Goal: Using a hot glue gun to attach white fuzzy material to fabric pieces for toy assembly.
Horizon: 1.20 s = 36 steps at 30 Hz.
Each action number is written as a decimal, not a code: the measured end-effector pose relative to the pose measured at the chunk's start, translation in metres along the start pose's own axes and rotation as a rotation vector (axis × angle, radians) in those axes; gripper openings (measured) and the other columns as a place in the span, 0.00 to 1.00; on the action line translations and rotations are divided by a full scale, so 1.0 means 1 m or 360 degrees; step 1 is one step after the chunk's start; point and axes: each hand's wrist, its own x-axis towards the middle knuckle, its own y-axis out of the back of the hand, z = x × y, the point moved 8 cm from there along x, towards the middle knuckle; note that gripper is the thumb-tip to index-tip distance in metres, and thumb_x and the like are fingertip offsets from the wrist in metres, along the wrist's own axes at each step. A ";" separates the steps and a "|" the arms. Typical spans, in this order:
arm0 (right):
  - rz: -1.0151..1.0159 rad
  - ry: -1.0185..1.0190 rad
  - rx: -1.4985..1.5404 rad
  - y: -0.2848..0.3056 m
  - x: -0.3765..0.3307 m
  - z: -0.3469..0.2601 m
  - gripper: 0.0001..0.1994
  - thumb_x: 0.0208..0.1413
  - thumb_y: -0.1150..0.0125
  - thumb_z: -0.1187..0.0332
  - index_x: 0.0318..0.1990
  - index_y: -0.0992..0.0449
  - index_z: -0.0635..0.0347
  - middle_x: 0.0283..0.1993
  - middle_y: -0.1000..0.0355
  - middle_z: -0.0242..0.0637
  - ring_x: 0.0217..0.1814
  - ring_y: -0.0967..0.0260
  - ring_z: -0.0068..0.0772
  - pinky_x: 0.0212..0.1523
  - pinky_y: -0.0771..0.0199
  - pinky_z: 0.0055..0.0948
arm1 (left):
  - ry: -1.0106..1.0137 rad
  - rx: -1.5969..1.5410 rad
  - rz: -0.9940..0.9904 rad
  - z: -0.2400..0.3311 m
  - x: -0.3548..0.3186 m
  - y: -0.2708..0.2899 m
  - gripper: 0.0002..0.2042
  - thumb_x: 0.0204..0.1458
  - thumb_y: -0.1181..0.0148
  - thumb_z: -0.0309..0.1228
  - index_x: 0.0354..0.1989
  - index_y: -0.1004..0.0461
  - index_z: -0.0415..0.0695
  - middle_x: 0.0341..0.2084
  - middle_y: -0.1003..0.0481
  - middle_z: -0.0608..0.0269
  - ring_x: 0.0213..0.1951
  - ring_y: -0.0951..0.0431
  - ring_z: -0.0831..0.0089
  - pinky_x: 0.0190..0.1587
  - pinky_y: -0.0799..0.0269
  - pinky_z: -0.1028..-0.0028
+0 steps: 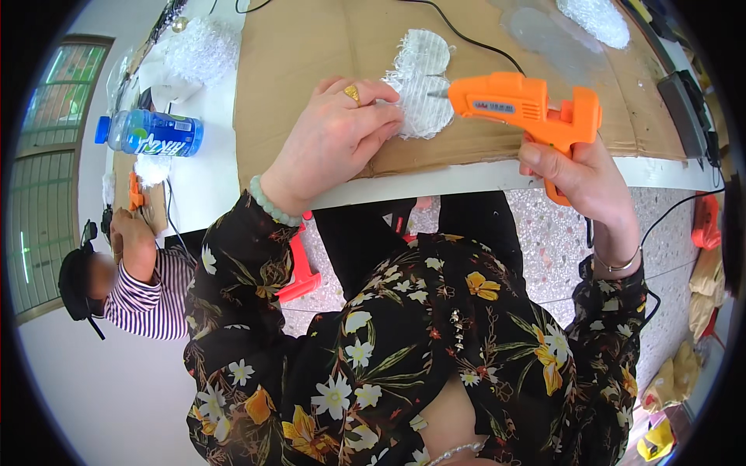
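A white, lobed piece with frayed, stringy edges point(423, 105) lies flat on a brown cardboard sheet point(311, 54). My left hand point(338, 136) has its fingertips pressed together at the left edge of this piece; whether they pinch it or just hold it down is hard to see. In my right hand point(579, 171) is an orange hot glue gun point(505, 97), gripped by its handle. Its nozzle points left, with the tip at or just above the right side of the white piece.
On the left stand a blue-labelled bottle point(163, 133) and a heap of white shreds point(200, 50). Another white bundle point(594, 22) lies far right, near a black device point(684, 113). A black cord point(474, 37) crosses the cardboard. A person in striped sleeves point(151, 299) works at left.
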 end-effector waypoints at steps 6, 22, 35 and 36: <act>-0.0267 -0.0347 -0.0121 0.001 0.004 0.008 0.19 0.55 0.39 0.68 0.50 0.38 0.62 0.31 0.32 0.30 0.32 0.35 0.20 0.33 0.32 0.22 | 0.0035 0.0046 -0.0075 0.012 -0.005 0.001 0.08 0.47 0.41 0.23 0.36 0.24 0.41 0.42 0.25 0.61 0.42 0.26 0.62 0.51 0.35 0.64; -0.0386 -0.0506 -0.0134 -0.008 0.008 0.006 0.22 0.54 0.39 0.72 0.53 0.41 0.62 0.33 0.31 0.31 0.31 0.33 0.21 0.32 0.30 0.23 | 0.0017 -0.0033 -0.0120 0.014 0.001 0.003 0.13 0.41 0.50 0.18 0.36 0.25 0.39 0.43 0.26 0.60 0.42 0.26 0.58 0.52 0.37 0.61; -0.0383 -0.0525 -0.0330 -0.001 0.009 0.007 0.15 0.53 0.38 0.69 0.45 0.33 0.64 0.30 0.32 0.29 0.29 0.35 0.18 0.30 0.32 0.20 | -0.0018 -0.0096 -0.0090 0.007 0.010 -0.006 0.11 0.41 0.49 0.19 0.33 0.25 0.39 0.41 0.25 0.60 0.41 0.26 0.58 0.51 0.36 0.62; -0.0440 -0.0492 -0.0301 -0.005 0.011 0.001 0.16 0.53 0.38 0.69 0.46 0.34 0.63 0.30 0.32 0.29 0.28 0.35 0.18 0.30 0.32 0.20 | 0.0012 -0.0057 -0.0090 0.010 0.006 0.004 0.11 0.41 0.49 0.19 0.33 0.25 0.39 0.41 0.25 0.60 0.41 0.26 0.58 0.51 0.36 0.62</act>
